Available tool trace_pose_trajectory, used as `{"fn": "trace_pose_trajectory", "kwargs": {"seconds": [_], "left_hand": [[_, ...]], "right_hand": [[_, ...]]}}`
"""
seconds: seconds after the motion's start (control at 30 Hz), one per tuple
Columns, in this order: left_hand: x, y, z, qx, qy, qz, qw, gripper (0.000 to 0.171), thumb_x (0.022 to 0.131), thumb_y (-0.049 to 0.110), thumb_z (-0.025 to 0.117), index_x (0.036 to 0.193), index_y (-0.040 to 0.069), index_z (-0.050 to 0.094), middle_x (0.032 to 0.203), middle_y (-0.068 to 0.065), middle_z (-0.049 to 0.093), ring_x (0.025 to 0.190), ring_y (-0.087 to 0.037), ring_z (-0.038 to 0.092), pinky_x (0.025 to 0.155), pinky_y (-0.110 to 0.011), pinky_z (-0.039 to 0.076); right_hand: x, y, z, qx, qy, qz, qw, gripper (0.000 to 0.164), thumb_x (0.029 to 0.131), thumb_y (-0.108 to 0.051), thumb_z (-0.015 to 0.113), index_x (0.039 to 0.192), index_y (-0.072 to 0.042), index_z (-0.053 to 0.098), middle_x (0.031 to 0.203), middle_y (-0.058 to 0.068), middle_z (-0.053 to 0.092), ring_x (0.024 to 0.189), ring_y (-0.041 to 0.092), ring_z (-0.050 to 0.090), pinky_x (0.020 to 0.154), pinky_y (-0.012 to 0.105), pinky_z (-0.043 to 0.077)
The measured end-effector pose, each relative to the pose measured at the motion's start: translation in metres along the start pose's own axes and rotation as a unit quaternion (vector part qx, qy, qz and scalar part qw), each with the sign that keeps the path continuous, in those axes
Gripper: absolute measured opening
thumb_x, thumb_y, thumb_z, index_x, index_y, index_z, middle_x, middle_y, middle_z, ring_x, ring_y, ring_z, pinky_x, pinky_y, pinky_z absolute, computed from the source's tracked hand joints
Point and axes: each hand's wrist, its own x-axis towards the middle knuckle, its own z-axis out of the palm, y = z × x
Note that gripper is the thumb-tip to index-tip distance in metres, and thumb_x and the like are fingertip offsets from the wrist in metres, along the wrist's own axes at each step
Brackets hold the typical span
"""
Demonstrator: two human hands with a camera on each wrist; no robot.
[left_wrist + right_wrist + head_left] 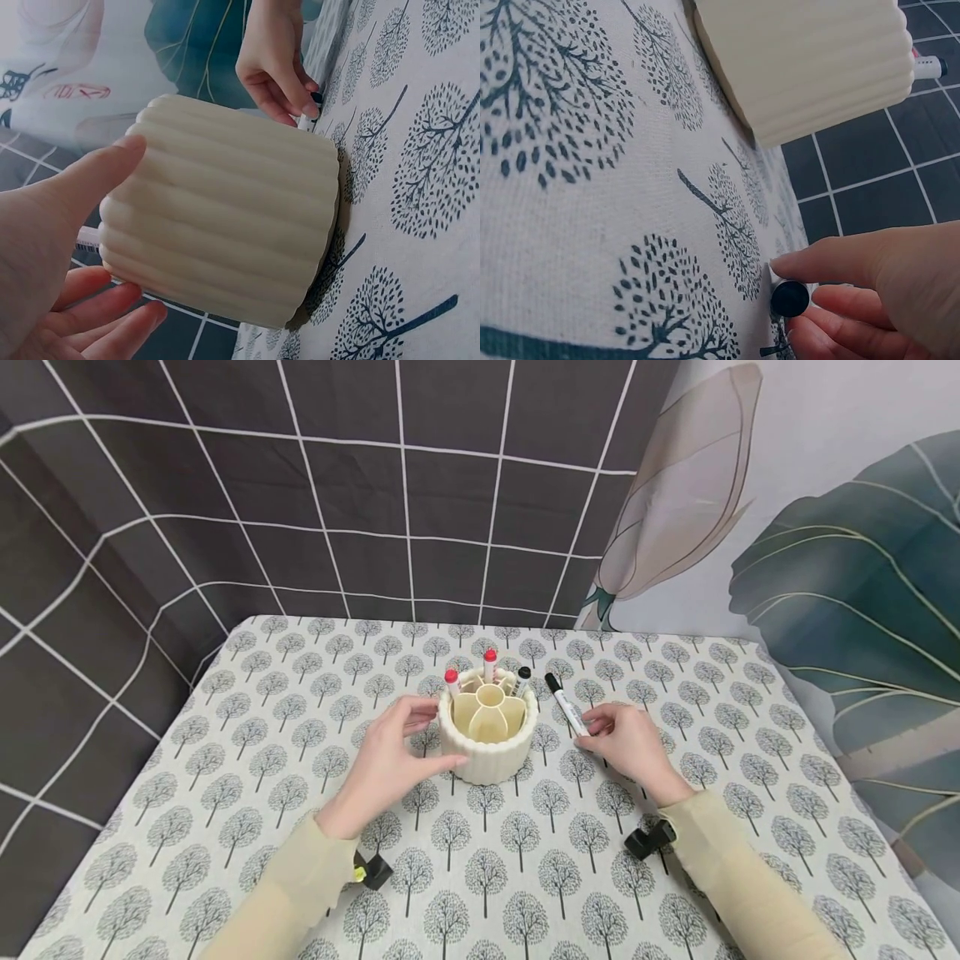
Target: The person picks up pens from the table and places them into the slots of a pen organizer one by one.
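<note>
A cream, ribbed pen holder [487,764] with petal-shaped compartments stands upright on the cloth. Two red-capped markers and a black-capped marker [522,677] stick up out of it. My left hand [393,756] holds the holder from its left side, thumb at the front and fingers at the side; in the left wrist view the thumb [112,165] lies at the rim. To the right of the holder, my right hand [626,739] pinches the near end of a white marker [567,710]. Its black cap points away from me. The right wrist view shows the marker's round black end [789,298] between thumb and fingers.
A pale tablecloth [483,872] printed with trees covers the table. Behind it and to the left hangs a dark curtain [360,485] with white grid lines. A leaf-and-flower patterned hanging [862,585] is at the right. Each wrist carries a small black device [648,839].
</note>
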Motion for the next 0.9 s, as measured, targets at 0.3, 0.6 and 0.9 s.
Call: {"fn": "trace_pose_trajectory", "kwargs": {"seconds": [0.3,0.6,0.9], "left_hand": [[0.01,0.002,0.004,-0.015,0.004,-0.007,0.9999,0.106,0.062,0.052,0.095,0.149,0.018,0.045,0.146,-0.001,0.048,0.125,-0.027,0.057,0.104,-0.046,0.049],[0.022,0.002,0.007,0.03,-0.015,0.008,0.9994,0.117,0.059,0.063,0.091,0.155,0.021,0.04,0.151,0.003,0.047,0.134,-0.021,0.048,0.11,-0.054,0.041],[0.028,-0.001,0.011,0.046,-0.038,-0.002,0.9982,0.119,0.057,0.069,0.088,0.154,0.017,0.042,0.148,0.003,0.052,0.134,-0.025,0.047,0.11,-0.061,0.037]], "right_hand": [[0.0,0.003,-0.001,0.019,0.009,0.011,1.0,0.03,0.077,-0.007,0.085,0.104,0.0,0.074,0.084,0.005,0.073,0.072,0.019,0.067,0.067,0.033,0.057],[0.001,0.003,-0.015,0.054,0.026,0.017,0.998,0.029,0.081,-0.005,0.082,0.106,0.002,0.073,0.09,0.012,0.073,0.076,0.023,0.068,0.06,0.023,0.059],[0.002,-0.008,-0.041,0.053,0.07,0.028,0.996,0.023,0.082,-0.009,0.08,0.104,-0.002,0.076,0.092,0.012,0.074,0.08,0.024,0.067,0.063,0.019,0.055]]}}
